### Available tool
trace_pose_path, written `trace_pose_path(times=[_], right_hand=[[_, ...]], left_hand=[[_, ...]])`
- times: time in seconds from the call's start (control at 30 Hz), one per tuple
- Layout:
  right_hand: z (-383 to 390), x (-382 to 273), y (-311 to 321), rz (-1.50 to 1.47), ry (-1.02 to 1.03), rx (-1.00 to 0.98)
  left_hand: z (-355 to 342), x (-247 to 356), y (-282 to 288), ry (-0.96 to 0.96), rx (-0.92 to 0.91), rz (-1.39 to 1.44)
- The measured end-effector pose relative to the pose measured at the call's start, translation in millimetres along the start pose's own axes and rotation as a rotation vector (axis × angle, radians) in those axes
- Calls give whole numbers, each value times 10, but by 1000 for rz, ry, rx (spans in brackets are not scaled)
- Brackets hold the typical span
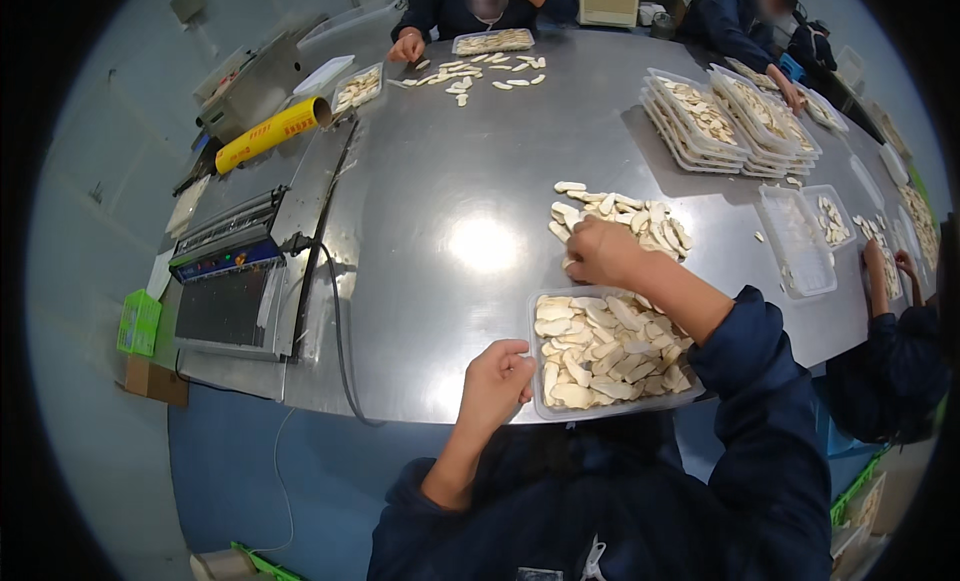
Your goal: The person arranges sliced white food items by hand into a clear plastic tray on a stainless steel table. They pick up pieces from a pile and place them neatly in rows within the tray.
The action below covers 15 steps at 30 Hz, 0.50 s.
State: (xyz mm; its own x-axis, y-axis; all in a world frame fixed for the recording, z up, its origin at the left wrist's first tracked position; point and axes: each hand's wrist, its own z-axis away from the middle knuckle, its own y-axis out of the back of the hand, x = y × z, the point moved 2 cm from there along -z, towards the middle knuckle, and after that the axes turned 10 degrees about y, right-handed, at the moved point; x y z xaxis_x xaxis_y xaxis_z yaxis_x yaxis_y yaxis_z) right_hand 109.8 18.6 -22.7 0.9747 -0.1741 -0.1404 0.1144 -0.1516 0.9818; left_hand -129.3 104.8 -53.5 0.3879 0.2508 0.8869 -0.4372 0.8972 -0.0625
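The right hand (600,253) is bent down over the left end of a heap of loose pale slices (655,223), its fingers curled in among them; whether they grip a slice cannot be told. The left hand (495,383) is loosely curled just beside the left wall of the clear tray (600,414), with nothing visible in it; contact with the wall is unclear. The tray sits at the near edge of the steel table (430,316), well filled with tray slices (608,353), and the heap lies just beyond its far rim.

Good handling here probably means a light fingertip hold, since slices this thin look easy to snap, and lifting the right hand clear of the far rim. A steadying left hand would keep the tray from slipping off the near edge.

Farther out, a black cord (340,346) hangs over the near edge, left of the hands, and stacked trays (695,151) stand toward the far right corner.
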Motion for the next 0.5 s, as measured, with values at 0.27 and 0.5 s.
trace_pose_path(times=[0.27, 0.5], right_hand=[[-222, 157, 0, 62, -214, 26], [-333, 206, 34, -44, -341, -153]], left_hand=[[-80, -77, 25, -30, -21, 40], [-77, -75, 31, -98, 77, 40]])
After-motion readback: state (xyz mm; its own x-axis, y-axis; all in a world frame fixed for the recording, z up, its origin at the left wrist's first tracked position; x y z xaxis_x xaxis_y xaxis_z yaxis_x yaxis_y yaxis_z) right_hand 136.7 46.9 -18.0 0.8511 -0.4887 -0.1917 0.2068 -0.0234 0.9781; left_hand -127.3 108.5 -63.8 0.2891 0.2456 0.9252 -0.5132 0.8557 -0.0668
